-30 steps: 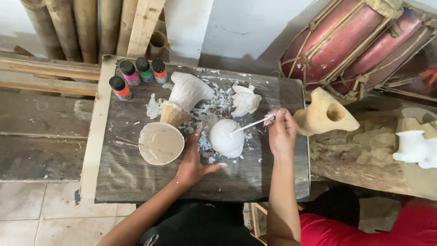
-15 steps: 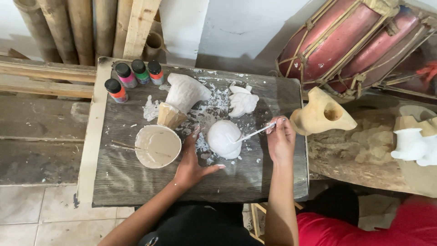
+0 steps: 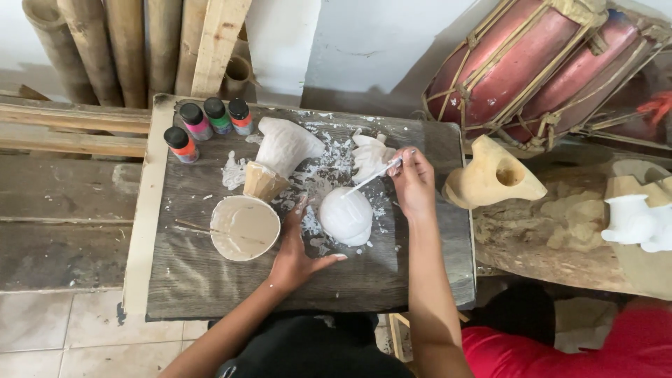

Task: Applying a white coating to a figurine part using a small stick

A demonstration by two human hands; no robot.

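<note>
While the left hand point(image 3: 297, 255) rests flat with fingers spread on the tabletop point(image 3: 210, 294), the white carved piece point(image 3: 345, 215) lies at its two o'clock, nearer it than the right hand point(image 3: 413, 183), which pinches a white-tipped brush point(image 3: 371, 176) angled toward eight o'clock.

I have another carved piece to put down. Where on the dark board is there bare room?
The board's near strip below the paint bowl is bare, left of the left hand; so is the near-right corner beside the right forearm. Around the white piece and the four bottles it is crowded.

Matt white-painted carving point(image 3: 345, 215), rough wooden board point(image 3: 210, 287)
</note>
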